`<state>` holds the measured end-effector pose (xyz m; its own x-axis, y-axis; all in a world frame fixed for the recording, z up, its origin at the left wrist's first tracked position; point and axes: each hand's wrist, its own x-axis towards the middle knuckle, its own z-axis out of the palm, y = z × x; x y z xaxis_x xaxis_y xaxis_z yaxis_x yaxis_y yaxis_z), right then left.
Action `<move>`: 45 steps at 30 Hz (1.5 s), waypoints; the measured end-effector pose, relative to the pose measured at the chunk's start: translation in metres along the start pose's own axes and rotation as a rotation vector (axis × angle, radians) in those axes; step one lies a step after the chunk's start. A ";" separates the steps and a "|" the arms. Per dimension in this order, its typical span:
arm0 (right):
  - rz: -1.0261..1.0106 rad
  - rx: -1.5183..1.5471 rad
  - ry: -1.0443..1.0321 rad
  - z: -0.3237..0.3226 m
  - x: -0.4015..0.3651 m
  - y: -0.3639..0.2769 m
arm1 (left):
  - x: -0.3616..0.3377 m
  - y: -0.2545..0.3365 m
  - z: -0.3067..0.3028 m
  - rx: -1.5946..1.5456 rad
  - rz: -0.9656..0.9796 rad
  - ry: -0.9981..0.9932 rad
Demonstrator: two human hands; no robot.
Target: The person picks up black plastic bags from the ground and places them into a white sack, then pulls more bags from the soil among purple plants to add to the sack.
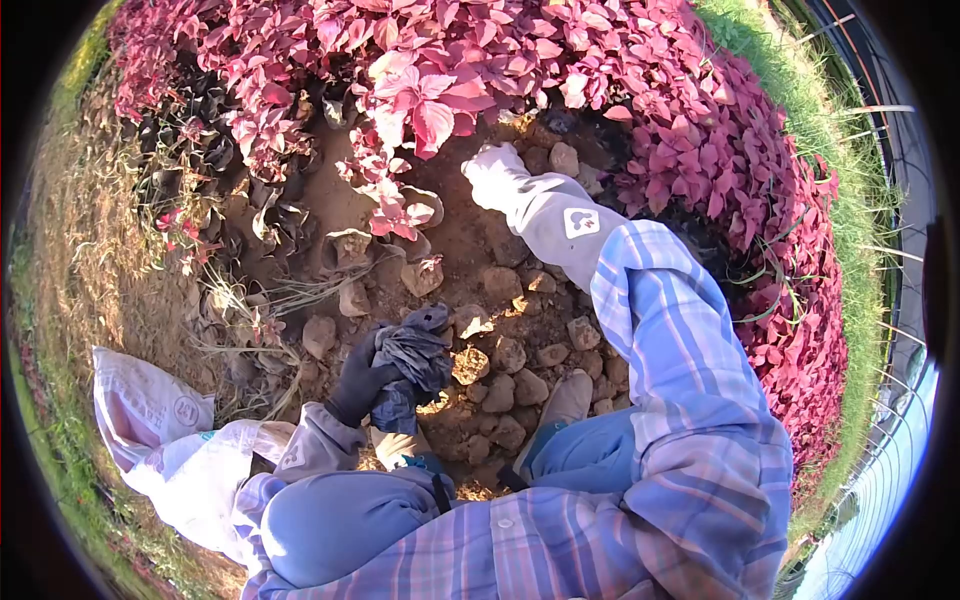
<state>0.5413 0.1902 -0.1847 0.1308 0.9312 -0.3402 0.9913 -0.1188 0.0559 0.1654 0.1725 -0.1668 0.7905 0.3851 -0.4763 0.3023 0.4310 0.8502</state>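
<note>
My left hand, in a dark glove, is closed around a bunch of crumpled black plastic bags, low over the ground in front of my knees. Farther forward, my right hand reaches down to the soil at the edge of the red-leaved plants. It looks pale in strong sunlight, and its fingers cannot be made out. Close to it lie brown soil clods. Several more soil clods are scattered between my hands and my shoes.
A white sack lies to my left. Dry stalks and withered plants cover the left side. Dense red-leaved plants curve around the right, with grass beyond. My shoe rests among the clods.
</note>
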 end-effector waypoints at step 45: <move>-0.031 0.618 -0.058 -0.031 -0.049 -0.020 | -0.014 -0.002 -0.004 0.114 0.129 -0.071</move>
<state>0.5142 0.1576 -0.1399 0.0848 0.9193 -0.3844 0.8158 -0.2855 -0.5029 0.1521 0.1695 -0.1624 0.8611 0.3706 -0.3482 0.2515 0.2846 0.9251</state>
